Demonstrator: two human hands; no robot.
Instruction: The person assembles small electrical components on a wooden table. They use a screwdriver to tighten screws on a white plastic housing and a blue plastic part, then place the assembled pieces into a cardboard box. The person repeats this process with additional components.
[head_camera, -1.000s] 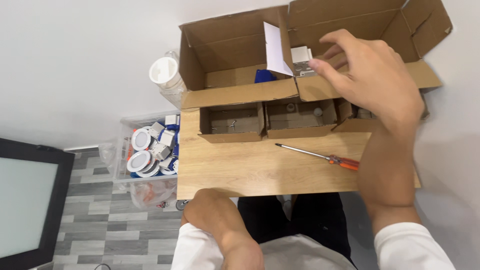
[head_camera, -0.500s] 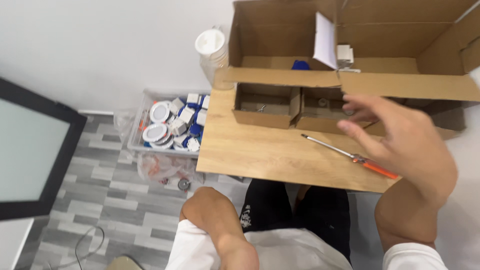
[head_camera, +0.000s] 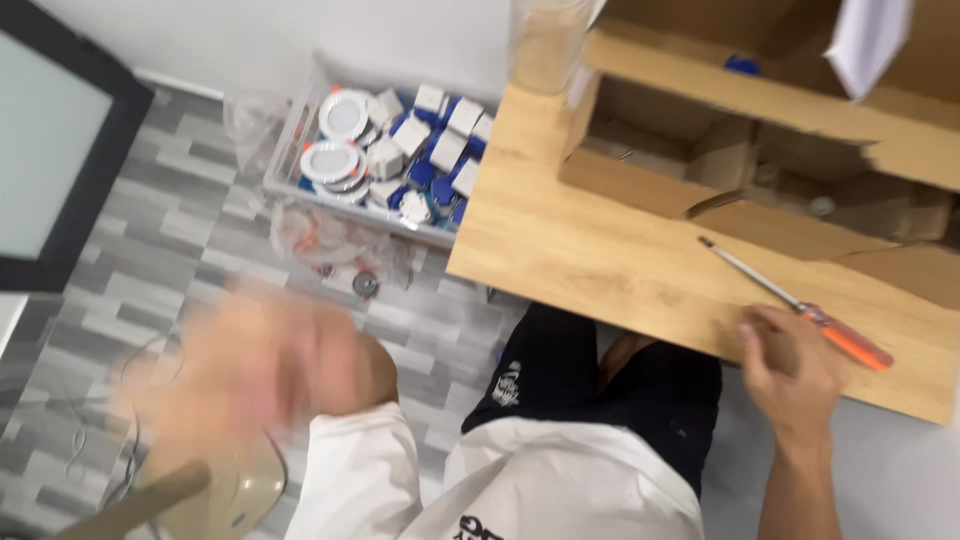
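Observation:
My right hand (head_camera: 790, 375) rests at the front edge of the wooden table (head_camera: 600, 260), fingers curled, just left of the orange-handled screwdriver (head_camera: 800, 310) that lies on the tabletop; it holds nothing that I can see. My left hand (head_camera: 250, 370) is a blur low on the left, above the grey floor, moving fast; its fingers are too smeared to read. Below it is a beige rounded seat (head_camera: 225, 490).
Open cardboard boxes (head_camera: 760, 130) stand along the back of the table. A clear bin (head_camera: 390, 150) of round white lamps and small white and blue boxes sits on the floor to the left. A dark-framed panel (head_camera: 50, 150) lies at far left.
The view has swung down and left. My right hand dropped from the upper box to the table's front edge beside the screwdriver. My left hand swung out over the floor.

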